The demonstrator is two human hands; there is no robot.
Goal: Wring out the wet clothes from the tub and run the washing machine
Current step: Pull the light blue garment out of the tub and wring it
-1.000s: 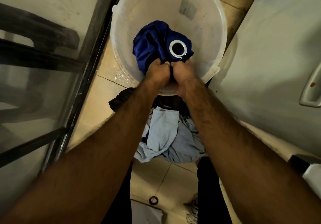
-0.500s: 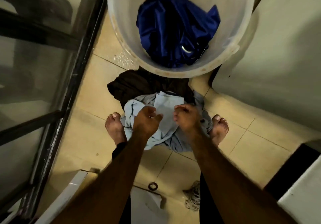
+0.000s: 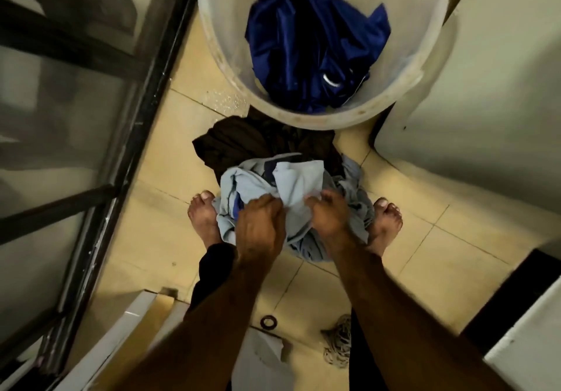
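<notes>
Now we bend over the pale blue cloth (image 3: 299,178) heaped on the floor (image 3: 158,233) between our bare feet. Our left hand (image 3: 259,226) and right hand (image 3: 328,217) both pinch its folds, fingers closed on the fabric. Just beyond lies a dark garment (image 3: 243,142), touching the tub (image 3: 218,41), where a blue cloth (image 3: 303,35) sits.

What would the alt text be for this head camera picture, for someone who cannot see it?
Seen from above, a person's left hand and right hand grip pale blue clothes piled on the tiled floor between bare feet. Ahead, a white tub holds a dark blue garment.
</notes>
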